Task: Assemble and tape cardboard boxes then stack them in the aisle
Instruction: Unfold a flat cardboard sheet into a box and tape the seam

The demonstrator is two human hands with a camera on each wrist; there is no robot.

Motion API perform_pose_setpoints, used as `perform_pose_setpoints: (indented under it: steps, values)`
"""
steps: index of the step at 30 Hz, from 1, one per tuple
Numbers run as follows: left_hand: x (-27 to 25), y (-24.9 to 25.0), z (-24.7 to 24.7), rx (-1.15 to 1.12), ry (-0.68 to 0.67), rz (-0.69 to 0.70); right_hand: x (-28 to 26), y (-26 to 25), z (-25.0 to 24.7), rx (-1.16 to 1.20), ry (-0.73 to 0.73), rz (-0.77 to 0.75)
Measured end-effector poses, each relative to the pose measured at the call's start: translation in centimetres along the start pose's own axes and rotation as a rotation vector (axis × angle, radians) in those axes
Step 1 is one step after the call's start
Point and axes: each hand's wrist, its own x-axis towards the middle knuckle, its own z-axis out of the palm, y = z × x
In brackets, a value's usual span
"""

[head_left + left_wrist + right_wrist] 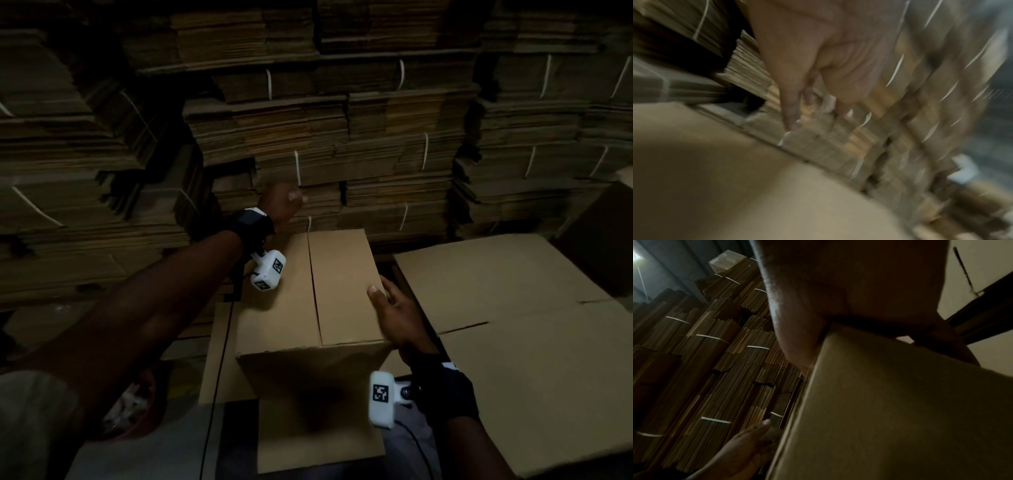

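My plain brown cardboard box (308, 329) stands upright, its two top flaps folded shut with an untaped seam, on flattened cardboard sheets (513, 308) near their left edge.

Above the box (308, 294) you have open air. Just behind it, stacked cardboard bundles (359, 144) wall off the far side. A flat cardboard sheet (513, 308) lies close on the right; the left gap is narrow and dark.
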Motion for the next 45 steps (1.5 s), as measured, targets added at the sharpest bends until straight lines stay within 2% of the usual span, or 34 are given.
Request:
perform_pose_setpoints:
  steps: [3, 5, 8, 11, 14, 17, 20, 22, 24, 27, 32, 34, 36, 38, 42, 45]
  values:
    - [-3.1, 1.9, -0.7, -0.344, -0.084, 0.094, -0.1, -0.1, -0.1, -0.001, -0.002, 0.000]
    - [-5.9, 2.3, -0.8, -0.493, -0.094, 0.102, -0.1, 0.0, -0.2, -0.001, -0.012, -0.006]
    - [-11.0, 3.4, -0.6, -0.554, -0.045, 0.054, 0.0, 0.2, -0.3, -0.010, -0.015, -0.015]
    - [-16.6, 3.8, -0.2, -0.700, -0.060, -0.097, -0.6, -0.5, -0.5, -0.004, -0.032, -0.031]
    - [-21.9, 3.9, 0.8, -0.689, -0.057, -0.122, -1.0, -0.8, -0.5, 0.006, -0.046, -0.052]
    - [-25.5, 3.7, 2.1, -0.683, 0.012, -0.172, -1.1, -1.0, -0.7, 0.011, -0.069, -0.090]
    - [-28.2, 3.8, 3.3, -0.730, 0.089, -0.258, -1.5, -0.6, -1.0, 0.056, -0.098, -0.047]
    - [-29.9, 3.9, 3.9, -0.737, 0.153, -0.268, -2.1, -0.2, -1.0, 0.046, -0.053, -0.043]
    - [-31.8, 4.0, 4.7, -0.759, 0.213, -0.281, -3.4, -0.1, -0.8, -0.106, 0.041, -0.145]
    - [-34.8, 4.0, 5.2, -0.837, 0.254, -0.377, -6.7, -0.3, 0.1, -0.214, 0.172, -0.426]
    - [-40.2, 2.3, 4.2, -0.683, 0.348, -0.428, -11.9, 0.1, 4.4, -0.176, 0.163, -0.743]
    - [-41.9, 0.7, 3.5, -0.728, 0.360, -0.545, -14.1, 0.4, 6.5, -0.166, 0.149, -0.828]
    - [-43.4, -1.0, 2.4, -0.846, 0.375, -0.660, -16.4, 0.9, 9.1, -0.136, 0.048, -0.819]
    - [-44.9, -2.9, 1.2, -0.852, 0.381, -0.706, -18.1, 1.4, 11.8, -0.151, -0.062, -0.787]
    - [-48.6, -7.8, -2.3, -0.705, 0.386, -0.626, -20.5, 2.1, 18.9, -0.192, -0.214, -0.755]
    - [-51.5, -12.3, -5.8, -0.661, 0.476, -0.596, -21.6, 2.4, 25.0, -0.186, -0.291, -0.726]
